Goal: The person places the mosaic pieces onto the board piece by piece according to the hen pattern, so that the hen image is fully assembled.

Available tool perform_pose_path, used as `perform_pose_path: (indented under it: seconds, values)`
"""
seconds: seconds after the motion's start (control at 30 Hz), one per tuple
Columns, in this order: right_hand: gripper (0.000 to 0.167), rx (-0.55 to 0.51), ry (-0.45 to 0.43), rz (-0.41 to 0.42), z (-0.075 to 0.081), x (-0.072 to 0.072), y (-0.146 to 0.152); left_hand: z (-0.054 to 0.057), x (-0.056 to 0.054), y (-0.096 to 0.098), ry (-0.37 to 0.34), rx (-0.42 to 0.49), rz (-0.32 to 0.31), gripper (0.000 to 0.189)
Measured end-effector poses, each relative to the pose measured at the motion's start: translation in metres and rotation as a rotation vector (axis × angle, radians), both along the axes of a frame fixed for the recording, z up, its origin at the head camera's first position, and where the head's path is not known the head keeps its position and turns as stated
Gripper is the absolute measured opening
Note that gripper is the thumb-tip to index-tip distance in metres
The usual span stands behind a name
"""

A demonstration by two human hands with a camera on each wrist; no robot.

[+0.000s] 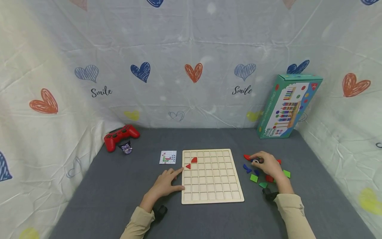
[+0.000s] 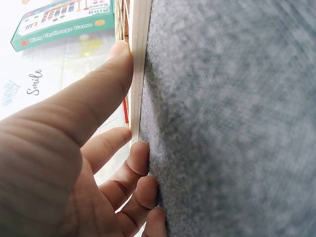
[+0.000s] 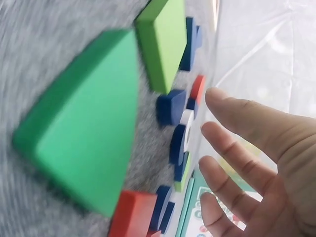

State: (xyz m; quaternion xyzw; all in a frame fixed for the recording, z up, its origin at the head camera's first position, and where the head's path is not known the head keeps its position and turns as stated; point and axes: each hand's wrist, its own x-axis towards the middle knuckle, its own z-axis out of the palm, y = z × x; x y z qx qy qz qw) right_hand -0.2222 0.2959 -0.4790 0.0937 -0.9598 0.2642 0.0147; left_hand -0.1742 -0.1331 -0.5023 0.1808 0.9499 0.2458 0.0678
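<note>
My left hand touches the left edge of a wooden grid board with thumb and index finger; the left wrist view shows the thumb against the rim. In the board's upper left cells lie a red quarter-round piece and a red triangle. Over a loose group of coloured pieces, right of the board, is my right hand, its fingers spread with nothing between them. Below them lie a green rounded piece, a light green square, several blue pieces and a white ring-like piece.
A small pattern card lies left of the board's top corner. Farther back left are a red game controller and a small purple figure. A green toy box stands at the back right before the curtain.
</note>
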Motion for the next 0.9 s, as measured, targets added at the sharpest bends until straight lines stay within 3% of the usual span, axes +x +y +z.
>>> perform_pose_path:
  seconds: [0.7,0.9]
  values:
    - [0.023,0.094,-0.126,-0.076,0.0001,-0.0058,-0.0014,0.0014,0.0002,0.0003,-0.009,0.012,0.007,0.077]
    - [0.023,0.096,-0.104,-0.095,-0.0014,-0.0055,-0.0021,0.0025,0.0011,0.0003,-0.015,0.013,0.008,0.077]
